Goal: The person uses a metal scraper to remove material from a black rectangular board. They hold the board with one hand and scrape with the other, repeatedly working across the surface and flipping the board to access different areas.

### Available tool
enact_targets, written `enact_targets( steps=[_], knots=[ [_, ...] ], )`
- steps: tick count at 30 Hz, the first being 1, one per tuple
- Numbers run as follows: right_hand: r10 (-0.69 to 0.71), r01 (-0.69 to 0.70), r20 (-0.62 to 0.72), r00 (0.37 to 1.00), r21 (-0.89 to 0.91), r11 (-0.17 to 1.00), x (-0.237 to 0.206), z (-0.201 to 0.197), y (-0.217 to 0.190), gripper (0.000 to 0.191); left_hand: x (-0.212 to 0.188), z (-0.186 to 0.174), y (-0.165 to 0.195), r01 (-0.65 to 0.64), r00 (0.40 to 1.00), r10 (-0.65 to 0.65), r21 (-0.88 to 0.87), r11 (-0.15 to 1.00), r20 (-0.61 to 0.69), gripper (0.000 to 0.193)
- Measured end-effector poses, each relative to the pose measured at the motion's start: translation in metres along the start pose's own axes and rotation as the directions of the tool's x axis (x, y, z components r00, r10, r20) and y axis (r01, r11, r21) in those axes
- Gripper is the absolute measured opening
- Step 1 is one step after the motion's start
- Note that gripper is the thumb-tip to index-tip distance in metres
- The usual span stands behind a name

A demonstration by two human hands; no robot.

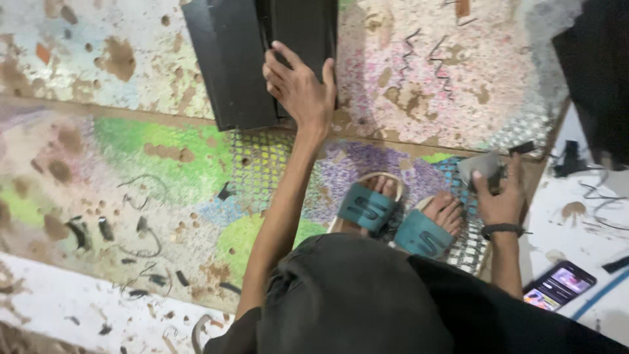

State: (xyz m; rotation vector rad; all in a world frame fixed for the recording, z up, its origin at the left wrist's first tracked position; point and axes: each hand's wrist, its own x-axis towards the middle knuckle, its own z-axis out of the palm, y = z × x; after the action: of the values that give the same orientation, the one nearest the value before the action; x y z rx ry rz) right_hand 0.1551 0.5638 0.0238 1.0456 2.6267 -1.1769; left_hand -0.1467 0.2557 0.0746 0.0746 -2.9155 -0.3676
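Observation:
My left hand (300,88) reaches forward and lies on a black flat panel (308,26), fingertips hooked at the seam where it meets a second black panel (226,62). Both panels lie on a paint-stained board (131,164). My right hand (499,200), with a dark band on the wrist, holds a small grey block (477,167) just to the right of my feet. My feet in teal sandals (393,216) stand on the board between the two arms.
A phone (559,286) with a lit screen lies on the white floor at the lower right. Dark scraps and curled shavings (141,226) are scattered over the board. A large black sheet (599,72) fills the upper right corner.

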Motion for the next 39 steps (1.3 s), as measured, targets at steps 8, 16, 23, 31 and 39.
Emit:
enact_targets(
  steps=[8,16,23,31,39],
  knots=[
    [-0.234,0.165,-0.354,0.906,-0.214,0.963,0.054,-0.081,-0.037,0.111,-0.004,0.028,-0.002,0.122,0.987,-0.129,0.081,0.989,0.094,0.098],
    [-0.434,0.174,-0.455,0.777,-0.508,0.844,0.124,-0.186,-0.065,0.087,-0.011,0.038,-0.013,0.065,0.997,-0.069,0.114,0.991,0.038,0.102],
    [-0.154,0.070,-0.219,0.963,-0.349,0.934,0.130,-0.200,-0.051,0.087,-0.007,0.045,-0.011,0.096,0.995,-0.098,0.124,0.988,0.008,0.111],
    [-0.269,0.114,-0.272,0.924,-0.478,0.871,0.125,-0.210,-0.041,0.099,-0.012,0.024,0.004,0.132,0.991,-0.132,0.013,0.991,0.004,0.108],
    [-0.423,0.482,-0.464,0.779,0.011,0.876,0.108,-0.215,0.001,0.080,-0.098,0.062,0.062,-0.354,0.867,0.451,-0.375,0.857,0.211,0.081]
  ],
)
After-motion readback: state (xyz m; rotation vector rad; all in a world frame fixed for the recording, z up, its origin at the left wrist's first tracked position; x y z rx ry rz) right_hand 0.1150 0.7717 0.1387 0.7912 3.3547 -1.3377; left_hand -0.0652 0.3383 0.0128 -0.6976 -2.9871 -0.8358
